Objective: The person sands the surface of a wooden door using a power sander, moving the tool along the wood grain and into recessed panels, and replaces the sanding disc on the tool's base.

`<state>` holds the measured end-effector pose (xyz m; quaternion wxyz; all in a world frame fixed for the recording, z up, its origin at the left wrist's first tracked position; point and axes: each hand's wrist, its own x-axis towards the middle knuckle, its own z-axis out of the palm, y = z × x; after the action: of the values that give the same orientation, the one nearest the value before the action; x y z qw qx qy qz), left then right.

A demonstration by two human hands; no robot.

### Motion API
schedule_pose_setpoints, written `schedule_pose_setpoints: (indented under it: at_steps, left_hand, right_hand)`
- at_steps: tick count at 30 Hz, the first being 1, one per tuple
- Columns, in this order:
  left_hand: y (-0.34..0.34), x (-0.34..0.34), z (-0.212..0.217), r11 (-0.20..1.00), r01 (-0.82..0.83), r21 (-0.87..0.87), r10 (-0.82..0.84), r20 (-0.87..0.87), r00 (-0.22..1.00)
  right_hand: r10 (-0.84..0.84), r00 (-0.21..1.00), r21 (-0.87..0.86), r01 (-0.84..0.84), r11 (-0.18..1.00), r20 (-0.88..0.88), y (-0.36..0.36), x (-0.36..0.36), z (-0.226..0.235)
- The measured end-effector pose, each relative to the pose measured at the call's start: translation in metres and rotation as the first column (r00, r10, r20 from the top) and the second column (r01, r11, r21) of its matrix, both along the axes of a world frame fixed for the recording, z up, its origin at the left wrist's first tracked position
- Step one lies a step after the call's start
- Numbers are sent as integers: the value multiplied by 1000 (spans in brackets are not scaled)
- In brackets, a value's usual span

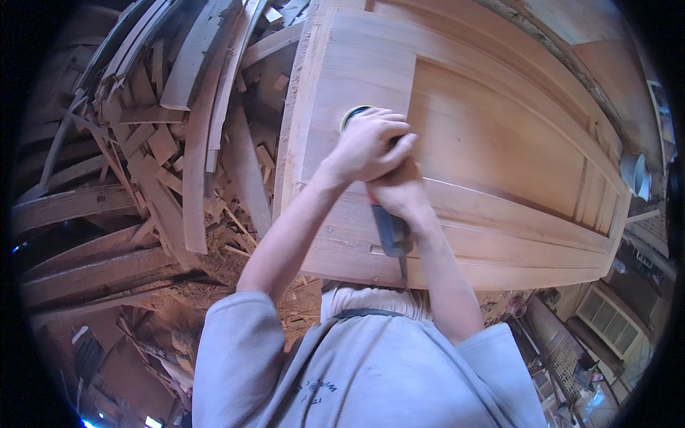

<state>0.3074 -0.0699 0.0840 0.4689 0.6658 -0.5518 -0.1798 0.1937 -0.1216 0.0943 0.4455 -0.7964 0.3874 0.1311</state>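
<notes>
A pale wooden door [492,135] with recessed panels lies flat in front of me. On its left end rests an angle grinder [391,232] with a dark body and a bit of red; a cord runs from its rear toward my waist. My left hand [367,145] is closed over the front of the grinder, beside the yellowish rim of its disc [351,115]. Behind it, my right hand [403,187] wraps round the body, partly under the left hand. Both hands hide most of the tool's head, and the disc's contact with the wood is hidden.
Scrap boards and offcuts [164,146] are heaped to the left of the door, with sawdust [214,271] below. A grey metal container [633,175] stands past the door's right end. A white slatted frame [608,319] lies at the lower right.
</notes>
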Motion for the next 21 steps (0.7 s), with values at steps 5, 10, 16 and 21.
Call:
schedule_pose_setpoints:
  at_steps: [5,10,16,21]
  left_hand:
    - [-29,-12,-6,994,108,-31,-108,-1,994]
    - [-17,18,-6,997,45,-68,-45,-7,999]
    - [9,61,-4,990,-113,85,114,-11,993]
    - [-9,57,-7,995,-55,84,54,17,998]
  right_hand:
    - [-104,995,-17,104,994,12,-15,-15,14]
    - [-74,997,-2,74,997,37,-7,15,1]
    - [61,993,19,-64,998,105,3,66,6]
    - [26,999,56,-28,998,35,-14,61,9]
